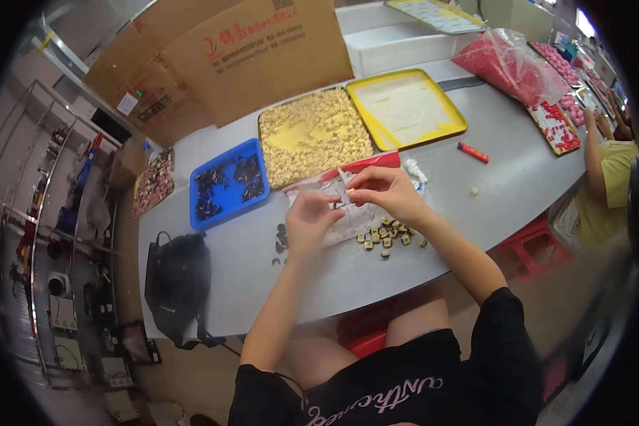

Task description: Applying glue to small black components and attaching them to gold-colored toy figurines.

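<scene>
My right hand [389,193] is closed in a pinch on a small pale piece [350,191] above the middle of the table. Facing it, my left hand [311,219] is closed too, its thumb and fingertips brought together close to the right ones. Whatever it pinches is too small and blurred to name. Beneath both hands lies a whitish printed sheet [343,228]. Beside my right wrist sits a loose pile of small blocks with yellowish tops and dark sides [385,233]. Several dark curved pieces [281,238] lie by my left wrist.
A tray of pale yellow pieces [312,128], a blue tray [224,192] with dark pieces and a yellow-rimmed tray [405,106] stand beyond. A black bag [177,284] rests left, a red tube [473,152] right. Cardboard [263,60] rises behind; another person [610,170] sits right.
</scene>
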`<state>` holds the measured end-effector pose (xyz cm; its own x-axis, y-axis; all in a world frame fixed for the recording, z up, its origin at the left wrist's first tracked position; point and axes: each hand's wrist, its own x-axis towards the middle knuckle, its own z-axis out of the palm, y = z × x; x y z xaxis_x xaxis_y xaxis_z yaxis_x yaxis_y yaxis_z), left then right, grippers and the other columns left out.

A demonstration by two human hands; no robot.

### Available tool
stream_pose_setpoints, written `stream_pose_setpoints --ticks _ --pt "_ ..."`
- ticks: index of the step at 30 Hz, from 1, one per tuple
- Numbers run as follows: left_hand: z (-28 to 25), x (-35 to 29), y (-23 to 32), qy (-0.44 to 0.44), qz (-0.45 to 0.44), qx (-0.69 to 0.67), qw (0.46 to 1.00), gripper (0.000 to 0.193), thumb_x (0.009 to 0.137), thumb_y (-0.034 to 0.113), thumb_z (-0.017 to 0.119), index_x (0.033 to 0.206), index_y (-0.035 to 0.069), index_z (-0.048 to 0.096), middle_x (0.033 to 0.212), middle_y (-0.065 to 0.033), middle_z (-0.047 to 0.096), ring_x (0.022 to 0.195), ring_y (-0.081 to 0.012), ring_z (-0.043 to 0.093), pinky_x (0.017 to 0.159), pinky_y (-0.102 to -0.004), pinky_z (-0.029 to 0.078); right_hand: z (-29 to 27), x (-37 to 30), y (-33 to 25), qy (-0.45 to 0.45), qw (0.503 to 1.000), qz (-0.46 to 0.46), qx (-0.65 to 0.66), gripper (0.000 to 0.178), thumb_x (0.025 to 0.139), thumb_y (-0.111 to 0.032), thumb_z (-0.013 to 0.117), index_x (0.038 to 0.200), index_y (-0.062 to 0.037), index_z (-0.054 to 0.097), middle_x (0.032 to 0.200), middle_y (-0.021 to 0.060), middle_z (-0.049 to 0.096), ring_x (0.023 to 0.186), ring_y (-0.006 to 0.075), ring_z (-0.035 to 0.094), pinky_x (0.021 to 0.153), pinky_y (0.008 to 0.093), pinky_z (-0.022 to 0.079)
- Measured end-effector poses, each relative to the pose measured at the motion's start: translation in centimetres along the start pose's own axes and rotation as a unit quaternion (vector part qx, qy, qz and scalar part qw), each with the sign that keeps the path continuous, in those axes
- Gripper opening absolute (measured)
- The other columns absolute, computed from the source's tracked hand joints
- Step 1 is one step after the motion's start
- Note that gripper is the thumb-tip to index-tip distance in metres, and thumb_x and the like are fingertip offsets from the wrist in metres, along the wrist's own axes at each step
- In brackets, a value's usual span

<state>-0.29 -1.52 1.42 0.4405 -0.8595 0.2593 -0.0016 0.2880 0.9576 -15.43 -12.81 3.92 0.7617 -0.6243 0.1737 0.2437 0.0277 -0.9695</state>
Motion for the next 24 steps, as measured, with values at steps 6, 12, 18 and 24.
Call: stream_pose_setpoints --ticks 6,12,18,24 --pt "0.3 -0.1 -0.2 0.005 0.007 -0.015 1.000 0.031 0.068 -0.003 0.077 0.090 0.005 0.056 0.092 -0.0036 0.064 0.071 -0.0067 0.049 0.066 -0.0210 0.043 -0.2 -0.2 1.1 -0.009 0.997 0.060 0.038 0.017 0.081 -0.007 0.067 0.095 0.0007 0.060 0.089 0.0069 0.063 0.080 0.0133 0.062 0.071 0.0255 0.052" --pt "0.7 -0.7 0.0 -0.005 0.026 -0.029 0.999 0.033 0.068 -0.002 0.077 0.092 0.005 0.055 0.093 -0.0041 0.064 0.071 -0.0068 0.050 0.067 -0.0211 0.043 -0.2 -0.4 0.7 -0.035 0.992 0.105 0.054 0.019 0.082 -0.011 0.068 0.094 -0.0006 0.058 0.090 0.0060 0.062 0.082 0.0126 0.061 0.071 0.0256 0.051" --pt "1.0 -0.8 0.3 -0.004 0.033 -0.037 0.999 0.034 0.070 -0.003 0.076 0.090 0.007 0.050 0.094 -0.0065 0.063 0.072 -0.0058 0.049 0.068 -0.0198 0.043 -0.2 -0.8 1.3 -0.069 0.982 0.141 0.106 0.024 0.079 -0.017 0.071 0.095 -0.0021 0.061 0.094 0.0055 0.063 0.087 0.0133 0.060 0.077 0.0283 0.048" --pt "0.8 -1.0 0.3 -0.010 0.058 0.005 0.998 0.036 0.068 -0.004 0.076 0.091 0.006 0.050 0.094 -0.0070 0.062 0.072 -0.0063 0.050 0.069 -0.0200 0.043 0.0 -0.8 1.5 -0.065 0.979 0.151 0.120 0.024 0.080 -0.018 0.070 0.096 -0.0026 0.061 0.093 0.0050 0.063 0.089 0.0124 0.059 0.078 0.0263 0.047"
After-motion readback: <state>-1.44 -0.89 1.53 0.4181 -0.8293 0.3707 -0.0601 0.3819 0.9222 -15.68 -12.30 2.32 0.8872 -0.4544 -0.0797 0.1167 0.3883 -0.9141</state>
